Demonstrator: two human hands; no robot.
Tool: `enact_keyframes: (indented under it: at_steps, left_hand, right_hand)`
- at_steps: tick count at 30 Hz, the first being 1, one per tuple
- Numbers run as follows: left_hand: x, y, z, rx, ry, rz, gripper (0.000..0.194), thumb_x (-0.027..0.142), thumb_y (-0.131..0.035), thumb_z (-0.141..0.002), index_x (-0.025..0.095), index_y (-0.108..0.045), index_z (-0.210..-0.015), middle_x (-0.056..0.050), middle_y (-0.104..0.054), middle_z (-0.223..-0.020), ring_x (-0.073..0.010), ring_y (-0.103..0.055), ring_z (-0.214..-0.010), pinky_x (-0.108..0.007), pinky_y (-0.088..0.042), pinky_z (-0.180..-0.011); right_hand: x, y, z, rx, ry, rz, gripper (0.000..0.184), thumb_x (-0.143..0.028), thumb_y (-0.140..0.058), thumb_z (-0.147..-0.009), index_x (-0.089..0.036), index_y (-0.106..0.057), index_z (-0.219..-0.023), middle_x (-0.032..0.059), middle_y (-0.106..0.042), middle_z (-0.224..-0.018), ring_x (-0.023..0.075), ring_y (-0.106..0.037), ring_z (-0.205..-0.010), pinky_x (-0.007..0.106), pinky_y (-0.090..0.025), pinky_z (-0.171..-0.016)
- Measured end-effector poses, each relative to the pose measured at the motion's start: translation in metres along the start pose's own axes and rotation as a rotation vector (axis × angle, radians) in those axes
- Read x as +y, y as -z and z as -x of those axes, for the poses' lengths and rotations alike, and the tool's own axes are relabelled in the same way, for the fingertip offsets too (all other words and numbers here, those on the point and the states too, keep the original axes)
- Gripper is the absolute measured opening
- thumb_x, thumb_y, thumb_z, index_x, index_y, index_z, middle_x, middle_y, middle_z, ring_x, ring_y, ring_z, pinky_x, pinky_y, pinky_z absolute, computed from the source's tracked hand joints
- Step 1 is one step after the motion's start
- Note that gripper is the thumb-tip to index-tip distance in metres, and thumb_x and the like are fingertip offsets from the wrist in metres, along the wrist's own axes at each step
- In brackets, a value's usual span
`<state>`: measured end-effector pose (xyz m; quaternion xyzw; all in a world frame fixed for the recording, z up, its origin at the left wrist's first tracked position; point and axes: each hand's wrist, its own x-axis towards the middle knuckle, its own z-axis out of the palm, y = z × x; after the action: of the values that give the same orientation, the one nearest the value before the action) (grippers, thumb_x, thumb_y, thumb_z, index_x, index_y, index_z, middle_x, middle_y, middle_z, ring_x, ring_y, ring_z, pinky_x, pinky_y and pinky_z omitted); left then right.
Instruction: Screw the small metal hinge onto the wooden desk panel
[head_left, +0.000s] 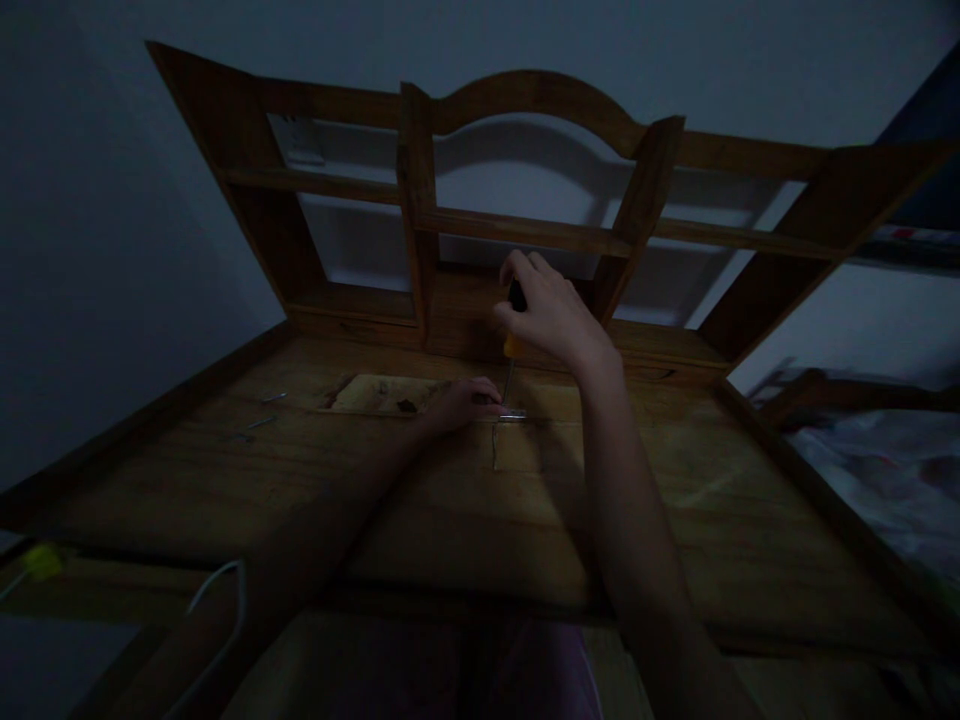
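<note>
My right hand point(546, 308) is closed around the black and yellow handle of a screwdriver point(512, 345), held upright. Its thin shaft runs down to a small shiny metal piece point(513, 414) lying on the wooden desktop; the exact contact at the tip is too dark to make out. Low on the desk, my left hand point(466, 402) has its fingers closed at the metal piece, beside the shaft. A dark part shows between those fingers, and I cannot tell its kind. Behind the left hand lies a pale wooden strip point(375, 393) with a dark spot.
Several small metal pieces point(262, 421) lie on the desktop's left side. A wooden shelf unit point(525, 228) rises along the back of the desk. A white cable point(241, 600) and a yellow object point(43, 562) are at the lower left. Plastic-wrapped things point(877, 480) sit at right.
</note>
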<state>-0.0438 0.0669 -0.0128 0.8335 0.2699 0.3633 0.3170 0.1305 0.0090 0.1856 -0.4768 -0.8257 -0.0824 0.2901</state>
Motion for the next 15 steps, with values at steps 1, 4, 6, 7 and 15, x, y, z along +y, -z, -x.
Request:
enact_keyframes:
  at_steps: [1, 4, 6, 7, 15]
  left_hand:
    - [-0.0015, -0.0008, 0.0001, 0.011, -0.003, -0.011, 0.032, 0.049, -0.078, -0.085, 0.017, -0.075, -0.086, -0.006, -0.071, -0.092, -0.0176, -0.066, -0.087, -0.03, -0.05, -0.082]
    - [-0.0052, -0.003, 0.0002, 0.034, -0.024, -0.03, 0.034, 0.051, -0.079, -0.084, 0.017, -0.075, -0.084, -0.005, -0.071, -0.092, -0.017, -0.065, -0.085, -0.029, -0.05, -0.079]
    - [-0.0068, -0.0038, 0.0004, 0.049, -0.035, -0.037, 0.034, 0.051, -0.079, -0.083, 0.017, -0.074, -0.083, -0.005, -0.07, -0.09, -0.0166, -0.065, -0.084, -0.029, -0.049, -0.077]
    - [-0.0073, -0.0041, 0.0004, 0.053, -0.037, -0.042, 0.034, 0.051, -0.079, -0.083, 0.018, -0.074, -0.083, -0.004, -0.07, -0.089, -0.0164, -0.065, -0.083, -0.028, -0.049, -0.077]
    - [-0.0047, -0.0063, 0.0002, 0.08, -0.045, -0.052, 0.033, 0.049, -0.08, -0.083, 0.017, -0.074, -0.081, -0.005, -0.069, -0.089, -0.0152, -0.064, -0.08, -0.028, -0.049, -0.074]
  right_hand:
    - [-0.0006, 0.0002, 0.0003, 0.0, 0.002, -0.003, 0.028, -0.026, -0.053, -0.089, -0.025, -0.054, -0.117, 0.0114, -0.06, -0.121, 0.0326, -0.06, -0.111, 0.051, -0.047, -0.094]
    - [-0.0011, -0.0014, 0.0012, 0.02, -0.005, 0.003, 0.028, -0.028, -0.054, -0.09, -0.025, -0.054, -0.118, 0.0114, -0.062, -0.12, 0.0331, -0.06, -0.111, 0.052, -0.047, -0.094]
    - [-0.0002, -0.0036, 0.0017, 0.031, -0.007, 0.007, 0.03, -0.033, -0.055, -0.092, -0.025, -0.052, -0.121, 0.0119, -0.062, -0.123, 0.0343, -0.06, -0.114, 0.052, -0.047, -0.094]
    - [0.0006, -0.0046, 0.0019, 0.03, -0.005, 0.006, 0.032, -0.035, -0.056, -0.092, -0.025, -0.052, -0.122, 0.012, -0.062, -0.124, 0.0346, -0.059, -0.116, 0.052, -0.047, -0.094]
    - [0.0037, -0.0027, 0.0013, 0.005, 0.006, -0.037, 0.035, -0.024, -0.055, -0.087, -0.027, -0.052, -0.122, 0.0097, -0.064, -0.121, 0.0324, -0.061, -0.114, 0.051, -0.046, -0.096]
